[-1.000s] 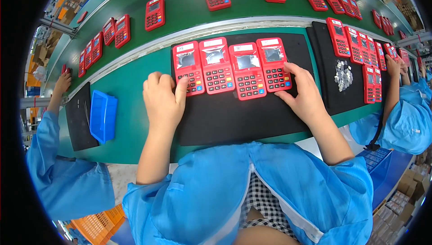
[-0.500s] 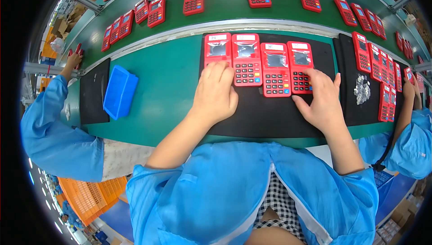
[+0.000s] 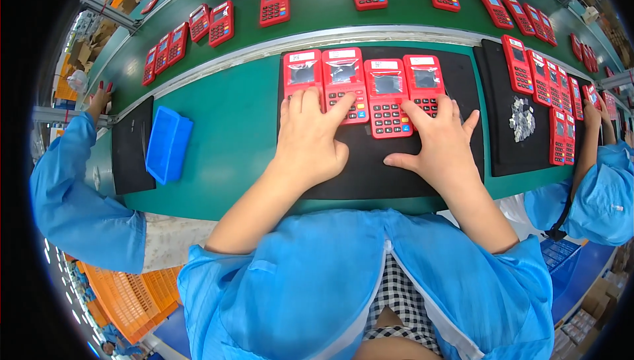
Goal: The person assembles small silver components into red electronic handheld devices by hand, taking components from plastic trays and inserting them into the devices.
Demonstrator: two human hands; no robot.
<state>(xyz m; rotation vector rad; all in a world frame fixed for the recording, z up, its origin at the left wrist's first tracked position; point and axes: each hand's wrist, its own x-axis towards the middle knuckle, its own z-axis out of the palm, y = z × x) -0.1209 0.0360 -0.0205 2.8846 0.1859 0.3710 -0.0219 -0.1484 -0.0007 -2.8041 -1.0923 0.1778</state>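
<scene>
Four red payment terminals with keypads and film-covered screens lie side by side on a black mat [image 3: 370, 168]. My left hand [image 3: 310, 135] rests on the lower part of the leftmost terminal [image 3: 303, 72], hiding most of its keys. Its index finger reaches onto the keypad of the second terminal [image 3: 343, 72]. My right hand [image 3: 442, 142] is spread over the bottom of the rightmost terminal [image 3: 423, 77], its index finger at the lower right edge of the third terminal [image 3: 387, 82]. The thumb points left over the mat. Neither hand grips anything.
A blue bin [image 3: 169, 145] stands at left. Red terminals [image 3: 274, 3] line the green belt [image 3: 317, 13] beyond a metal rail. At right, another black mat [image 3: 512, 142] holds several terminals and a pile of small pale pieces [image 3: 522, 120]. Co-workers' arms [image 3: 76, 181] flank both sides.
The view has shifted slightly. My left index finger has stretched out onto the second terminal. My right hand has moved left, its fingers spreading from the rightmost terminal toward the third.
</scene>
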